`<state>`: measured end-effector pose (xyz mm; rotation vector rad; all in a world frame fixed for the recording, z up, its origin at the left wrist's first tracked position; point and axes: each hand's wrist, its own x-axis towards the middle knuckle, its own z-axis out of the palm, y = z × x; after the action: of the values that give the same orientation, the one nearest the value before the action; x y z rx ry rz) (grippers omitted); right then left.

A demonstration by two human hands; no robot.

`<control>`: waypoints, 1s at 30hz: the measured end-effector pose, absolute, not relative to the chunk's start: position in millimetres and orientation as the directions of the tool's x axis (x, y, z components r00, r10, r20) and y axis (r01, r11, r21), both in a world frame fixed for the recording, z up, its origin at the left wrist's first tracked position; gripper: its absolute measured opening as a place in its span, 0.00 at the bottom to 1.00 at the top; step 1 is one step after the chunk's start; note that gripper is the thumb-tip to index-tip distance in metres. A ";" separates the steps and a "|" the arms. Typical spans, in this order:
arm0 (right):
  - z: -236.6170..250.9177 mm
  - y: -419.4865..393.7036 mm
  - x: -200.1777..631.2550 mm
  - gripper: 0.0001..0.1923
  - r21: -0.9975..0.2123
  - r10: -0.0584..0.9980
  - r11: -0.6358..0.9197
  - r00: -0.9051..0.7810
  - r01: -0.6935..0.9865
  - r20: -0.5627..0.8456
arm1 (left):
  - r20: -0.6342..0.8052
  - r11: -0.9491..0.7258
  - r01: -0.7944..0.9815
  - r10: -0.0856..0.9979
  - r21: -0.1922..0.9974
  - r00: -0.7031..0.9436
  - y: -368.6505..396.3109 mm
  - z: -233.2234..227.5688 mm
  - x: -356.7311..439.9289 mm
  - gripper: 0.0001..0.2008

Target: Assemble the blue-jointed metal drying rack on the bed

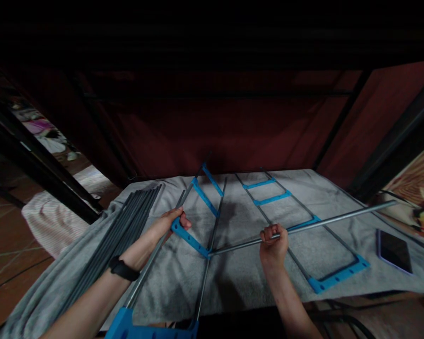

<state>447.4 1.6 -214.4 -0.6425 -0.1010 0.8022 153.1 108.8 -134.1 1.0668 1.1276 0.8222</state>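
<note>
grey metal rod (pixel 314 225), bright blue plastic connectors (pixel 189 238) on grey-tube frames, dark grey rod bundle (pixel 127 221) at the left edge of a light grey fuzzy blanket (pixel 233 273), black wristband (pixel 122 268), black-screen phone with lilac rim (pixel 394 250), dark red backdrop (pixel 215 127).

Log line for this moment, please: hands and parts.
left hand: grips blue plastic crossbar of near rod frame | right hand: holds long grey metal rod, end at crossbar | grey blanket underneath
</note>
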 end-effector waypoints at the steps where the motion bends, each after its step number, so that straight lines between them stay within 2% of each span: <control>1: -215.2 1.4 447.3 0.15 -0.563 0.702 0.513 0.694 -0.647 -0.158 | -0.271 0.289 -0.026 0.922 0.957 0.277 109.3 -135.8 154.0 0.15; 5: -218.5 -2.2 456.7 0.17 -0.561 0.712 0.510 0.685 -0.652 -0.150 | -0.231 0.248 -0.027 0.931 0.968 0.282 110.5 -135.8 151.9 0.14; 8: -215.5 -5.1 477.8 0.18 -0.574 0.708 0.556 0.704 -0.602 -0.053 | -0.236 0.236 0.029 0.936 0.971 0.262 111.7 -127.2 149.5 0.13; 12: -203.0 1.2 508.1 0.16 -0.554 0.600 0.680 0.798 -0.480 0.045 | -0.236 0.233 0.046 0.924 0.971 0.301 111.9 -113.1 146.5 0.11; 16: -192.9 24.3 508.8 0.13 -0.553 0.491 0.741 0.869 -0.380 0.060 | -0.265 0.291 -0.032 0.907 0.956 0.328 110.0 -116.8 137.1 0.11; 24: -183.3 81.1 458.6 0.12 -0.624 0.569 0.656 0.821 -0.425 0.038 | -0.348 0.407 -0.229 0.901 0.884 0.258 108.4 -168.1 104.9 0.12; 30: -164.3 101.0 449.4 0.12 -0.707 0.583 0.615 0.805 -0.349 0.110 | -0.485 0.470 -0.452 0.870 0.759 0.089 103.9 -214.3 95.3 0.08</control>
<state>449.4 101.0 -164.3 -0.7293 -0.3477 0.5489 95.3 103.9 -214.3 0.4778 1.0806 1.0398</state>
